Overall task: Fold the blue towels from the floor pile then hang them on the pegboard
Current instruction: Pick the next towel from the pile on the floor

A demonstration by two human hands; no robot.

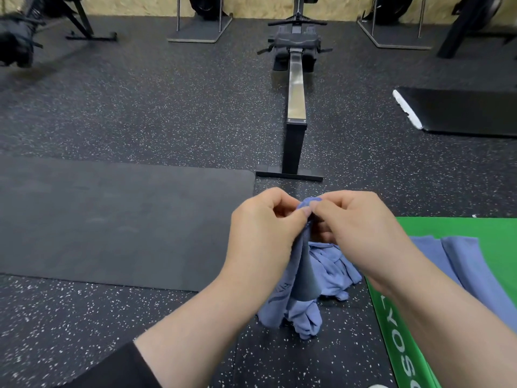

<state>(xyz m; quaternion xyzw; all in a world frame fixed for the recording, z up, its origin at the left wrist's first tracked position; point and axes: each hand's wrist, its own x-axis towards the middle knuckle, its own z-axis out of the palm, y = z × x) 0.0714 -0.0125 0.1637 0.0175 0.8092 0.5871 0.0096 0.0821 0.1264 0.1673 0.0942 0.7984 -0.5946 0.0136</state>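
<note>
A blue towel (300,273) hangs from both my hands above the speckled floor. My left hand (263,228) pinches its top edge, and my right hand (361,228) pinches the same edge right beside it, fingertips almost touching. Below the hanging towel a crumpled pile of blue towels (330,270) lies on the floor. Two folded blue towels (458,264) lie side by side on a green mat (498,236) at the right. No pegboard is in view.
A rowing machine (295,88) stretches away straight ahead, its rear foot just beyond my hands. A dark grey mat (112,222) lies on the left. A black mat (461,110) sits at the far right. Bike stands line the back wall.
</note>
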